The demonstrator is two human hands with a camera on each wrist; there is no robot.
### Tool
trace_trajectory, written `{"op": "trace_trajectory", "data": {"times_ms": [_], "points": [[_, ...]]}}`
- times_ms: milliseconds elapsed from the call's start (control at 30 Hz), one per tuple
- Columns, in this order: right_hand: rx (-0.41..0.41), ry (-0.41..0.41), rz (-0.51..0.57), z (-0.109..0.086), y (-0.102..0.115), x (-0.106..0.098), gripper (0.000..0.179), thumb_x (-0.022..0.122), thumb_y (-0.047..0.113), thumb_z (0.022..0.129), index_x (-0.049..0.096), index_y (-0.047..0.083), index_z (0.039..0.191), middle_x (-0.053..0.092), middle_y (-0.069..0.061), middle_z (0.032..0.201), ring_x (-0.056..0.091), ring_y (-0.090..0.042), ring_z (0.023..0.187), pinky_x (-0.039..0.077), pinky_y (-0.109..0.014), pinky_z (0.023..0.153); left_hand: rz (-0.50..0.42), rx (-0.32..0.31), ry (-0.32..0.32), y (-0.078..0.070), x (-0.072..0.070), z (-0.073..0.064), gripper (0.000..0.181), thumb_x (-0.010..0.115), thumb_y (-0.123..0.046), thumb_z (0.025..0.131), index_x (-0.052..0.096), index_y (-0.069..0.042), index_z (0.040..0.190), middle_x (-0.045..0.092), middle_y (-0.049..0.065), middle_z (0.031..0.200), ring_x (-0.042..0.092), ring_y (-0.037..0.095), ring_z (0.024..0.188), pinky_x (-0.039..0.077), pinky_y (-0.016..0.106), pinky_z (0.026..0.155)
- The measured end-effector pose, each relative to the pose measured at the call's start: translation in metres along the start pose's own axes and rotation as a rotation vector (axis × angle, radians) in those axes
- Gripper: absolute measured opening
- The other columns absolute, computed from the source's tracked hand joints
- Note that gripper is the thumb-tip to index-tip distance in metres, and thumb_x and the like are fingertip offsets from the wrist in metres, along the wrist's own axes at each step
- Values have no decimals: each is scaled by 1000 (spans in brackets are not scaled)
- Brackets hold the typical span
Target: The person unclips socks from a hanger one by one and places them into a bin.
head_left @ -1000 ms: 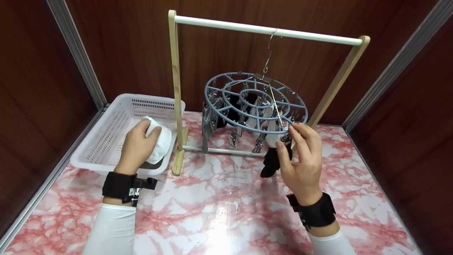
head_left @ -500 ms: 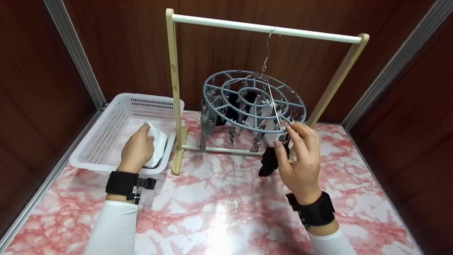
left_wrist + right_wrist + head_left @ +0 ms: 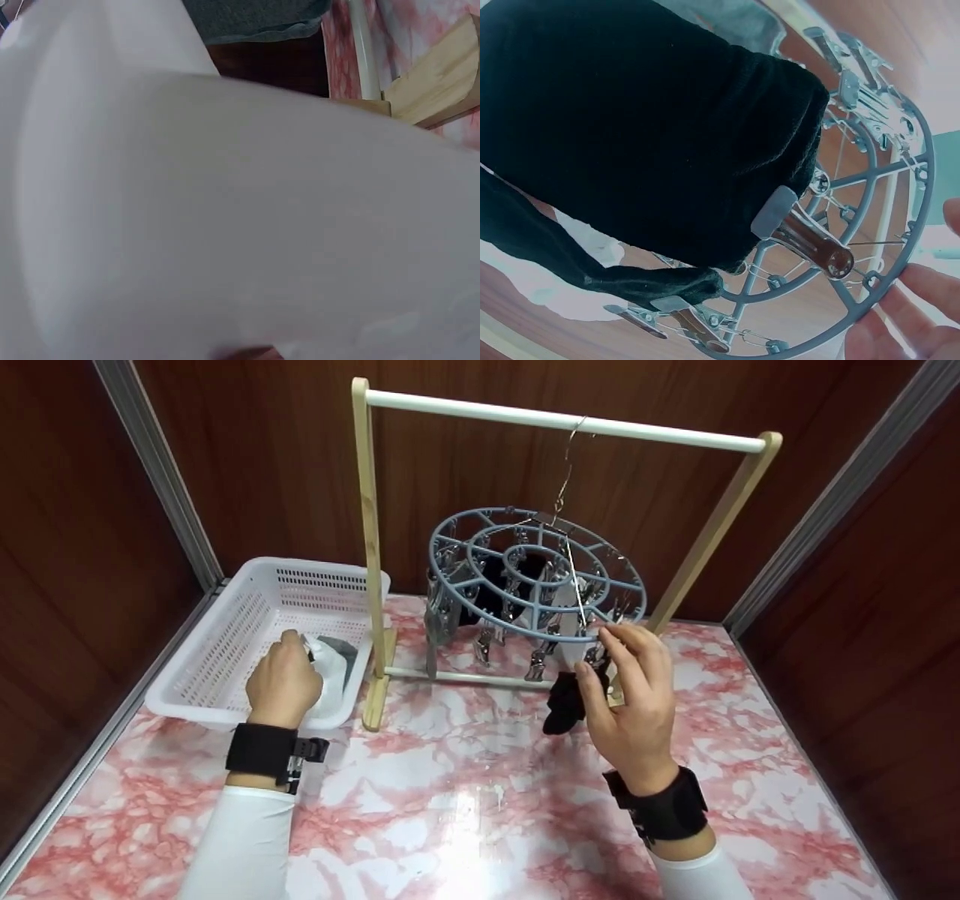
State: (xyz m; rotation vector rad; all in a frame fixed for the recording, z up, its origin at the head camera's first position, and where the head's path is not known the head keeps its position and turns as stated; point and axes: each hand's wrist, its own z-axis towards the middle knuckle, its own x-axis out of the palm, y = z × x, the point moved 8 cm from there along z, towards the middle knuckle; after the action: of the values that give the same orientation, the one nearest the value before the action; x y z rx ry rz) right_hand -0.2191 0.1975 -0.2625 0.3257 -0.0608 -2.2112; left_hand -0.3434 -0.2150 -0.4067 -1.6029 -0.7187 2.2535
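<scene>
In the head view my left hand (image 3: 285, 679) is over the white basket (image 3: 187, 697), its fingers gripping a white sock (image 3: 330, 679). A grey cloth (image 3: 343, 652) shows beside it. Pale material fills most of the left wrist view and hides that hand. The fingertips of my right hand (image 3: 634, 697) touch the near rim of a round blue-grey clip hanger (image 3: 536, 615); its thumb stands apart from the rim. Below those fingers hangs a black sock (image 3: 566, 701). The right wrist view shows black fabric (image 3: 652, 135) held by a metal clip (image 3: 810, 240).
The hanger hangs by a hook (image 3: 574, 435) from the white bar (image 3: 487, 411) of a stand with wooden posts (image 3: 369, 510). Several metal clips and other clothes dangle under it. Dark wood panels (image 3: 255, 457) enclose the marbled table (image 3: 465, 780).
My left hand has sunk lower into the basket with the white sock, and more of the grey cloth shows. My right hand and the hanger's near rim have shifted slightly left.
</scene>
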Motion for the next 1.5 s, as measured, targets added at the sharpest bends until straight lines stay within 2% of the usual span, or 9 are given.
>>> {"op": "trace_trajectory", "data": {"times_ms": [133,367,500,667,800,900,1067,1300,1500], "points": [[-20,-6,25,2,5,0,35,74,0,86,69,-11,119,64,-31,116,57,-49,111,42,-51,104,2,15,-81,-8,-6,-1,24,55,1,87,54,9,110,60,34,100,59,56,95,48,67,73],[-46,-58,71,2,13,-4,32,64,17,101,69,-11,117,64,-31,117,60,-46,107,48,-40,95,-63,90,-370,-30,-23,-7,32,68,-7,89,66,8,117,65,28,107,54,45,99,48,56,79],[-63,-98,81,4,13,-8,24,62,4,97,69,-11,115,64,-32,116,59,-48,108,48,-38,93,-125,138,-395,-48,-24,-12,19,66,-11,92,71,0,106,69,18,95,60,37,86,50,50,69],[-21,-123,37,7,6,-12,30,58,-7,88,69,-11,116,63,-33,116,57,-50,110,45,-46,99,-245,142,-224,-68,-12,-19,12,65,-19,94,71,-9,97,70,7,85,63,28,71,51,44,59],[26,-118,-18,7,-1,-12,32,59,-6,86,69,-12,116,63,-33,117,55,-49,113,42,-50,103,-375,154,4,-85,8,-26,17,65,-21,94,70,-10,107,70,6,97,65,24,85,55,41,74],[41,-108,-39,4,-7,-11,33,61,-7,84,69,-11,116,63,-32,119,55,-48,115,41,-50,104,-461,211,145,-102,24,-34,21,69,-21,94,69,-10,112,70,6,104,65,23,94,55,42,85],[54,-68,-59,-4,-22,-6,34,65,-4,86,69,-9,119,62,-29,123,54,-45,119,40,-48,106,-540,324,324,-128,52,-51,38,75,-21,90,64,-13,126,69,1,118,66,22,101,56,40,87],[52,-18,-60,-12,-31,2,35,65,1,89,67,-8,123,62,-27,126,53,-45,122,39,-49,107,-611,489,435,-151,80,-71,67,80,-25,88,50,-12,147,63,1,137,58,18,125,46,42,106],[52,12,-59,-18,-39,6,35,64,7,92,67,-6,124,63,-23,128,54,-44,122,38,-51,108,-740,427,501,-151,105,-77,71,85,-30,85,52,-14,146,65,1,133,61,21,121,47,42,105]]}}
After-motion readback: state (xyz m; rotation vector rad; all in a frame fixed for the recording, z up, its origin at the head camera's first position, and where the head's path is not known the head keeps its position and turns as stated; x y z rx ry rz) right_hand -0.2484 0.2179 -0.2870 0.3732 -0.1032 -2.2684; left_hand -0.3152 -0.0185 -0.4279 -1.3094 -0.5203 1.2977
